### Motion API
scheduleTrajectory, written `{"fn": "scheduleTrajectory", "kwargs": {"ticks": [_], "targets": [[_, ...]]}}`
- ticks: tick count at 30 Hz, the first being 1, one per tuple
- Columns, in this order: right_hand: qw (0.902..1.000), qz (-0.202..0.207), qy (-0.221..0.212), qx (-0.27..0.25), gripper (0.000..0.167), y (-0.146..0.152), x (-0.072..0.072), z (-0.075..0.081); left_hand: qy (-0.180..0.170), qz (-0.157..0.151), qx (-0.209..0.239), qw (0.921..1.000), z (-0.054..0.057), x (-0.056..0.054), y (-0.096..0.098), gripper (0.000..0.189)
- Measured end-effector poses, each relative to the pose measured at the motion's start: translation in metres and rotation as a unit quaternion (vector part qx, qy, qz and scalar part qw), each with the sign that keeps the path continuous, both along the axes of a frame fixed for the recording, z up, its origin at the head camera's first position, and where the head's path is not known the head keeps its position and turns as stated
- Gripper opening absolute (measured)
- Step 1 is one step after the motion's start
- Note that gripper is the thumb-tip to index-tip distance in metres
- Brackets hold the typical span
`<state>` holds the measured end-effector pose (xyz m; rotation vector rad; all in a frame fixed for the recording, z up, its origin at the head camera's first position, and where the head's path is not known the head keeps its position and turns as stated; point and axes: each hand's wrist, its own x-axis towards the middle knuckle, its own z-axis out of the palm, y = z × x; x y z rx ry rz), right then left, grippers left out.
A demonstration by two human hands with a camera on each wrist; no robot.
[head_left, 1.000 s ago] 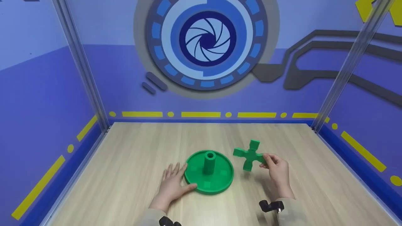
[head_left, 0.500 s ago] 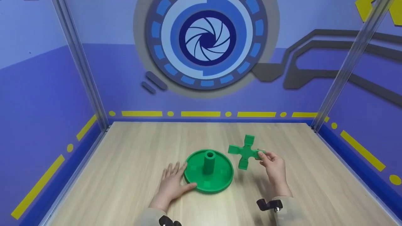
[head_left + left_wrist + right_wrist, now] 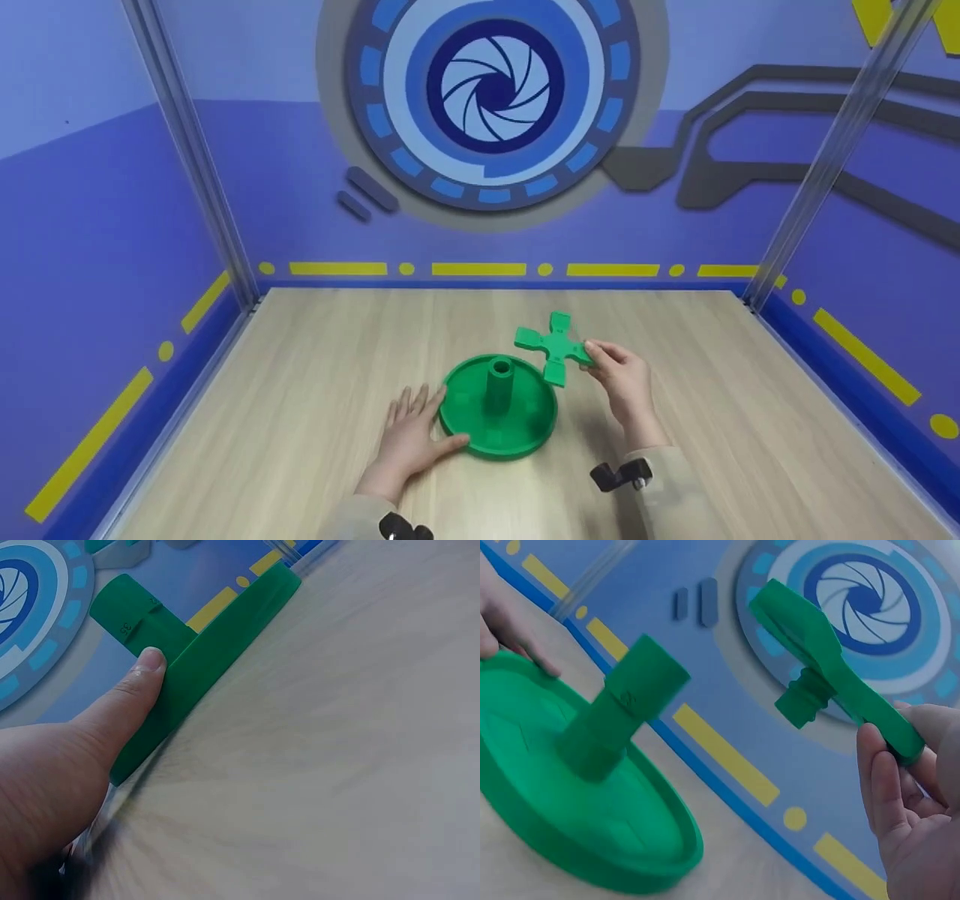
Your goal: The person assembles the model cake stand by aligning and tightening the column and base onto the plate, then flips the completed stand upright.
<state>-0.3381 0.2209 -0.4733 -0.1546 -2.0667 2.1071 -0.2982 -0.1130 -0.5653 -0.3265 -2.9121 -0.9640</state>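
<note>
At the dish (image 3: 469,420), we're resting a spread left hand (image 3: 412,442), right hand (image 3: 627,382) pinching the cross (image 3: 557,347), unjoined to the post (image 3: 499,390).

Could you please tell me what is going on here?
A person is handling two green parts at a table. The left hand touches the edge of the round dish, which sits on the table with its hollow post upright. The right hand holds the cross by one arm, in the air near the post. The right wrist view shows a short peg under the cross; the cross and post are apart.
</note>
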Motion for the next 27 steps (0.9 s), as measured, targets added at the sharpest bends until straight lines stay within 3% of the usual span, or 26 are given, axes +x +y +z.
{"fn": "scheduleTrajectory", "kwargs": {"ticks": [10, 27], "targets": [[0.9971, 0.075, 0.009, 0.005, 0.028, -0.034, -0.02, 0.011, 0.003, -0.003, -0.001, 1.0, 0.0, 0.0, -0.001, 0.105], [0.9934, 0.11, -0.019, 0.025, 0.022, -0.056, -0.027, -0.002, -0.005, 0.0, -0.01, 0.9999, 0.0, -0.003, 0.0, 0.104]]}}
